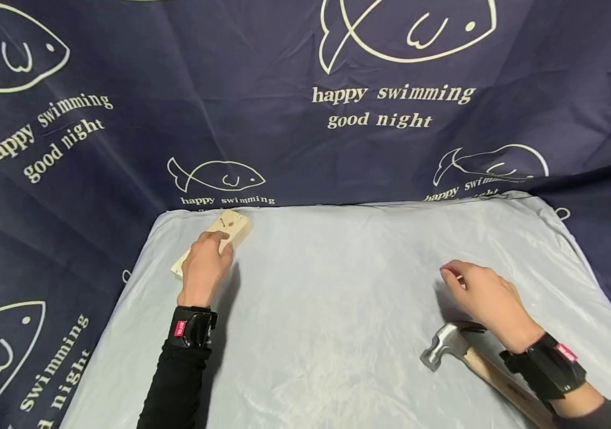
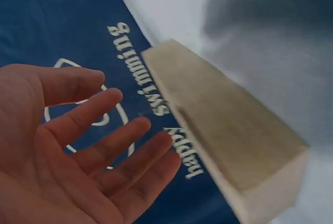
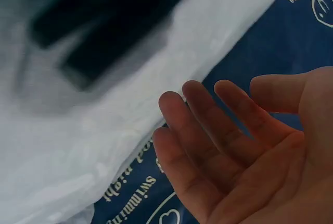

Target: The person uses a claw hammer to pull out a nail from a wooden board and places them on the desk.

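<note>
A pale wooden block [image 1: 238, 226] lies slantwise near the back left of the table. My left hand [image 1: 205, 268] is over its near side and overlaps it in the head view. In the left wrist view, a gap shows between the loosely bent fingers of the left hand [image 2: 88, 151] and the block [image 2: 229, 120]. A claw hammer [image 1: 498, 378] with a steel head and wooden handle lies at the right front. Just beyond its head hovers my right hand [image 1: 490, 298], fingers relaxed and holding nothing. The right wrist view shows that palm [image 3: 260, 172] bare.
A pale grey cloth [image 1: 326, 298] covers the table. Dark blue fabric [image 1: 284, 89] printed with fish and lettering hangs behind and along both sides. A blurred dark forked shape [image 3: 119, 31] fills the upper left of the right wrist view.
</note>
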### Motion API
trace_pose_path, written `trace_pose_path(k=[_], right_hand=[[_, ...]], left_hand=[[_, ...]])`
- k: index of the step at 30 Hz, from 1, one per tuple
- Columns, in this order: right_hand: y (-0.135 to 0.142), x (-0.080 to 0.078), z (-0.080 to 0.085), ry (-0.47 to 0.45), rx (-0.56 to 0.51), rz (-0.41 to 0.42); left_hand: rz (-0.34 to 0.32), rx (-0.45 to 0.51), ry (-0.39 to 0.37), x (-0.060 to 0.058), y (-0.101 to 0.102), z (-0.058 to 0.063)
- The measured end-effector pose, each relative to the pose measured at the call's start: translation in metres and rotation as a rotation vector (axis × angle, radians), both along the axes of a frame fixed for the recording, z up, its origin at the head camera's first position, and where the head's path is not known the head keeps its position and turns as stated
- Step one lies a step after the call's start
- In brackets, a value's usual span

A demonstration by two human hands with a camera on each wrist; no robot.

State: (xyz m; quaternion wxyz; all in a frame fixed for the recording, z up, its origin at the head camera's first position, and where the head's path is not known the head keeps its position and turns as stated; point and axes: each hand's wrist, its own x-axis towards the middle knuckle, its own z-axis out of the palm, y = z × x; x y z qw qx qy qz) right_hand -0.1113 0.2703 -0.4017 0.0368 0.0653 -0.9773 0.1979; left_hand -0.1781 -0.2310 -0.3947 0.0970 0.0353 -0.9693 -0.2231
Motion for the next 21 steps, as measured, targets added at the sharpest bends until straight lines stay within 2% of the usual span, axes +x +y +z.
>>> trace_pose_path(k=[9, 18, 21], right_hand=[[0.017, 0.024, -0.019, 0.063, 0.047, 0.003], [0.028, 0.042, -0.03, -0.141, 0.051, -0.045], [0.031, 0.047, -0.033, -0.163, 0.044, -0.051]], left_hand=[[0.053, 0.033, -0.069, -0.005, -0.017, -0.011], [0.079, 0.071, -0.158, -0.002, -0.031, -0.014], [0.071, 0.079, -0.175, -0.003, -0.035, -0.012]])
